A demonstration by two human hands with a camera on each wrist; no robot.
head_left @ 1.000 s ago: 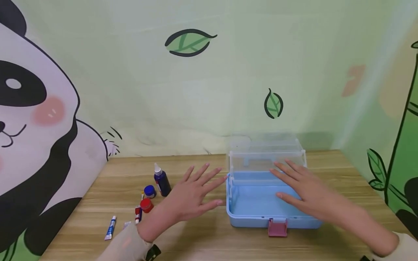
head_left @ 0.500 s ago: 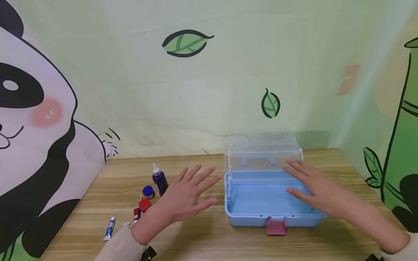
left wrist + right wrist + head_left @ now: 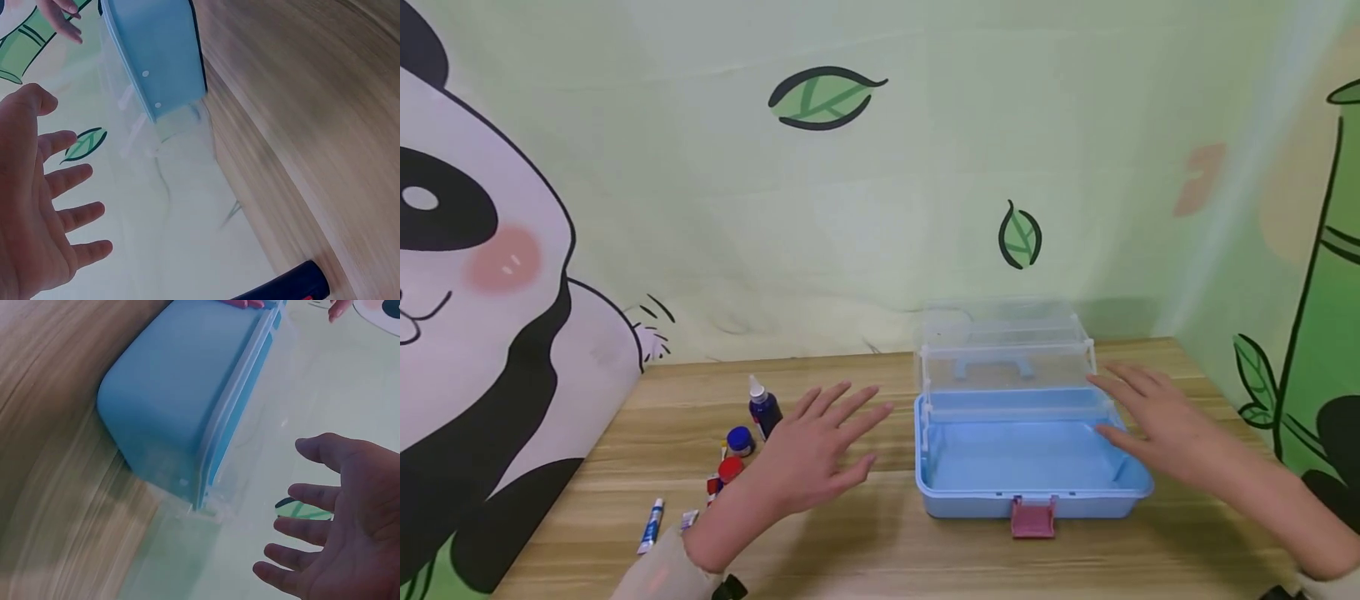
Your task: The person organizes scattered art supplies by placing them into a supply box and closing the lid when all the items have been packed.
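Observation:
A light blue plastic box (image 3: 1022,458) with a pink latch (image 3: 1033,518) stands on the right half of the table, its clear lid (image 3: 1007,346) raised at the back. Nothing lies inside it. My left hand (image 3: 808,454) hovers between the box and the paint supplies, fingers spread, holding nothing. Over the box's right edge my right hand (image 3: 1172,429) hangs in the air with its fingers extended, also holding nothing. The right wrist view shows that palm (image 3: 362,525) apart from the box wall (image 3: 169,387).
Left of the left hand are a dark blue bottle (image 3: 764,414) with a white nozzle, a blue-lidded jar (image 3: 741,441), a red-lidded jar (image 3: 730,469) and a small blue paint tube (image 3: 652,527). More tubes are partly hidden by the left arm. A printed cloth wall (image 3: 722,208) stands behind the table.
My right hand has moved right, from over the box's inside to its right edge. My left hand has drifted slightly left, away from the box. Both stay spread.

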